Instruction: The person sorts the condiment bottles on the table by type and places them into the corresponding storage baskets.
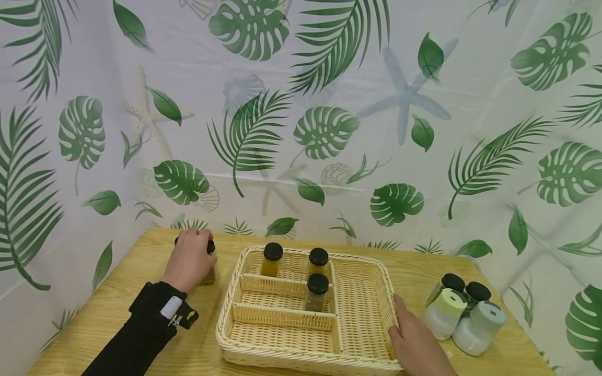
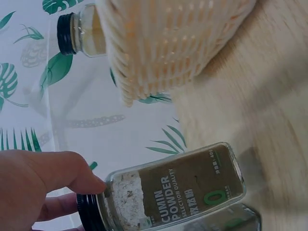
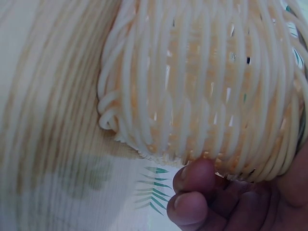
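Note:
At the table's left my left hand (image 1: 189, 260) pinches a glass jar labelled cumin powder (image 2: 192, 190) by its black lid (image 2: 91, 211), fingers and thumb around it. A second, similar jar (image 2: 231, 220) shows partly behind it in the left wrist view. My right hand (image 1: 417, 342) grips the right side of a woven basket (image 1: 362, 303), with fingertips (image 3: 192, 175) curled at its wall. Inside the basket's divided left part stand three black-lidded jars: a yellow one (image 1: 270, 263) and another (image 1: 317, 261) in the back compartment, and a greyish one (image 1: 316, 296) nearer the front.
Right of the basket, on the wooden table (image 1: 117, 292), stand two black-lidded jars (image 1: 477, 292) and two white shakers, one with a yellowish lid (image 1: 442, 318), the other pale green (image 1: 477, 329). A leaf-patterned sheet (image 1: 301, 203) hangs behind the table.

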Available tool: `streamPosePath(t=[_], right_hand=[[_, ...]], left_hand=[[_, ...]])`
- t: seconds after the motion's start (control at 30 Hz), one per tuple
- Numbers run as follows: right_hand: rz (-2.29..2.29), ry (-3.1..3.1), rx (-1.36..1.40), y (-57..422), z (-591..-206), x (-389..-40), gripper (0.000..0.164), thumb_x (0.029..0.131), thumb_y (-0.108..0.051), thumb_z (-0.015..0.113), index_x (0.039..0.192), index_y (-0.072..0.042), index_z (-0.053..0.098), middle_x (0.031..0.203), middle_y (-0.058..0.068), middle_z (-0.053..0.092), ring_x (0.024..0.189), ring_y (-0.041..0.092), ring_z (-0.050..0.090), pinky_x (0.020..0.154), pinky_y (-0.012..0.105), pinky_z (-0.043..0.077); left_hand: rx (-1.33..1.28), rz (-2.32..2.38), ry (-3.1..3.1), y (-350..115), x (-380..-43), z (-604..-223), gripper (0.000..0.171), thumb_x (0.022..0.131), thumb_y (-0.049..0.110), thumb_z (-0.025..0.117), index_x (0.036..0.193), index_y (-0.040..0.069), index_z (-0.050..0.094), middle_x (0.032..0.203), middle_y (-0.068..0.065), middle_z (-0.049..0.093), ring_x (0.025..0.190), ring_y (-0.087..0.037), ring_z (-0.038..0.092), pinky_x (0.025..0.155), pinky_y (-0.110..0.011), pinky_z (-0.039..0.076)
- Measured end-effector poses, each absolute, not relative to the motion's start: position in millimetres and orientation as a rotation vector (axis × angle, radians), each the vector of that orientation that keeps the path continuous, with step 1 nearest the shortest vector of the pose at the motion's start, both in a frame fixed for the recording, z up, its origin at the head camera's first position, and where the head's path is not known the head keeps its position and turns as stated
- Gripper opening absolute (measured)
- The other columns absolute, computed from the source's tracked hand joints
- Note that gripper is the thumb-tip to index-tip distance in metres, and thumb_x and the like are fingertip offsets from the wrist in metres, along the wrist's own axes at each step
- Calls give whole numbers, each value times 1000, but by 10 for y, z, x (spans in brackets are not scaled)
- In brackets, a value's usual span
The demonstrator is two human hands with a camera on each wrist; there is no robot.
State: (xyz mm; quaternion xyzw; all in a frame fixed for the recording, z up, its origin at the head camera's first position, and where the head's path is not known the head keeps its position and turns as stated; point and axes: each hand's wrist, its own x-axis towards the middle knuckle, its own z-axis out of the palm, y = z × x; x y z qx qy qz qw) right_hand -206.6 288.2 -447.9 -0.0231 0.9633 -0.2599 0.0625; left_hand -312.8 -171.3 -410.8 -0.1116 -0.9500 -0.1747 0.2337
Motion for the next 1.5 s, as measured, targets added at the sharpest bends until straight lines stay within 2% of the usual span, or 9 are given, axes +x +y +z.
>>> streamPosePath(t=[1.07, 1.5], right_hand=[[-764, 2922, -88, 2887, -4478, -2061, 66, 103, -12, 45, 155, 12, 13, 152, 34, 37, 137, 47, 44, 104, 59, 43], [-768, 2942, -111, 2883, -4483, -2051, 66, 102, -11, 45, 155, 13, 13, 149, 35, 40, 136, 47, 46, 104, 58, 44]], left_hand=[[-357, -528, -2591, -1379, -2778, -3571, 32, 83, 7, 73, 113, -2, 66, 102, -21, 62, 96, -37, 56, 77, -47, 51], [-421, -513, -2596, -1258, -2655, -3452, 27, 82, 8, 74, 106, -1, 66, 98, -18, 61, 94, -36, 57, 80, -46, 50]])
